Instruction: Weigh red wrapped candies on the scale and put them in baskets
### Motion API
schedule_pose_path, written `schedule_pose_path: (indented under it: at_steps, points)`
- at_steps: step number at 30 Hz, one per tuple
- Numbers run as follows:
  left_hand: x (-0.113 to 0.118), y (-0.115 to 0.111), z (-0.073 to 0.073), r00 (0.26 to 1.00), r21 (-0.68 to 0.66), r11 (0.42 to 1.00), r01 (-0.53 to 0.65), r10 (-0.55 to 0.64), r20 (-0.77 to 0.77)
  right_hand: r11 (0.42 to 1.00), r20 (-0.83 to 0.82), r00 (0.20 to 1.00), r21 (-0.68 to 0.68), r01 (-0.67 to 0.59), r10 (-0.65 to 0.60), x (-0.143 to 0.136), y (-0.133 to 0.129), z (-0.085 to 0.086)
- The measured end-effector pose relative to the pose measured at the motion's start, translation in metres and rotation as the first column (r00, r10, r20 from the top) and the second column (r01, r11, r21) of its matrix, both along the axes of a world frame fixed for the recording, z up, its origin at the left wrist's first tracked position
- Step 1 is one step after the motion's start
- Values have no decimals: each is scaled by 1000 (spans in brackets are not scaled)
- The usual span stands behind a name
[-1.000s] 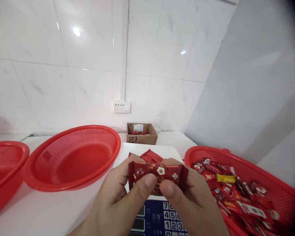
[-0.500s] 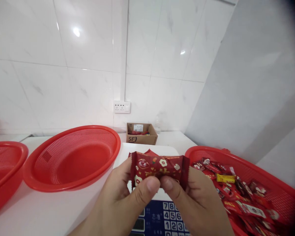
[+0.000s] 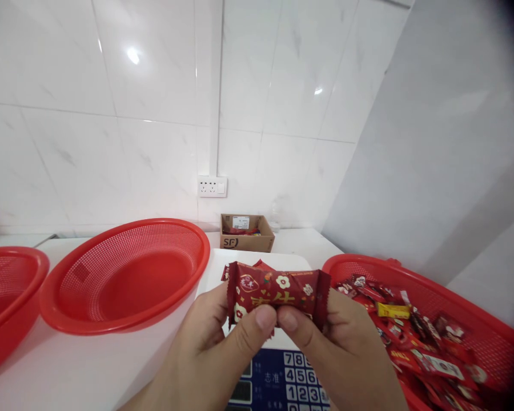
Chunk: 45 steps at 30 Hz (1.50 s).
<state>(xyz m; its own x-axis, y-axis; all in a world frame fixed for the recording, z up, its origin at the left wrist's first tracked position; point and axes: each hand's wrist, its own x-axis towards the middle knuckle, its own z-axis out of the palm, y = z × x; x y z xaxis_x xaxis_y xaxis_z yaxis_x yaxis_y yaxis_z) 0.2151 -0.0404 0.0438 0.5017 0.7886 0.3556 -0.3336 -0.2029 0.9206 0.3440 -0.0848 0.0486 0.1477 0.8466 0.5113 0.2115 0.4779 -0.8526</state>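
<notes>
A dark red candy packet [image 3: 278, 291] with white flowers and gold characters is stretched level between my two hands. My left hand [image 3: 223, 337] pinches its left side, thumb pressed on the front. On the other side my right hand [image 3: 338, 337] grips it the same way, and the two thumbtips nearly meet at the lower middle. Below and behind the packet is a digital scale [image 3: 269, 377] with a blue keypad, partly covered by my hands. Another red wrapper [image 3: 263, 265] peeks out behind the packet; most of it is hidden.
At right, a red basket [image 3: 428, 285] holds many wrapped candies, one a yellow packet [image 3: 393, 311]. To the left are a red perforated basket [image 3: 126, 328] and part of a second red basket [image 3: 12, 251]. A small cardboard box [image 3: 247, 243] and a clear bottle [image 3: 274, 217] stand by the wall.
The packet has tilted slightly in my hands, so more of its gold characters show above my thumbs. Both hands stay in nearly the same place.
</notes>
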Motion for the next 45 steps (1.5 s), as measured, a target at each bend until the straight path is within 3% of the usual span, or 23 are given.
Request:
schedule_pose_path:
  at_steps: [4,9,13,18,21,28,33,36,40,45]
  points:
    - [-1,1,0,997,-9,999,49,-48,58,992,-12,999,-121,-33,32,0,-3,3]
    - [-3,0,4,999,18,1000,18,-19,47,973,58,998,-231,-20,35,1,-6,7]
    - [0,-2,10,998,78,996,-47,50,-42,977,70,997,-208,47,-33,2,-4,7]
    - [6,-2,10,996,180,983,-47,60,-66,986,-34,997,-158,59,-66,-1,-3,0]
    - [6,-2,9,998,165,985,-49,56,-35,970,-75,983,-190,153,-170,-4,-5,-4]
    - [3,-2,7,996,110,993,-48,55,-68,940,5,955,-177,292,-296,-6,-6,-5]
    - [0,-2,5,1000,80,997,-9,7,13,972,116,980,-154,176,-160,-7,-4,2]
    - [0,-1,3,999,44,999,11,-12,34,973,85,983,-152,173,-162,-8,-3,4]
    - [1,-1,1,997,-6,1000,31,-30,69,984,66,998,-177,5,7,-7,-3,9]
    - [-2,-1,0,995,-61,997,44,-38,97,988,51,993,-116,-104,110,-1,-2,9]
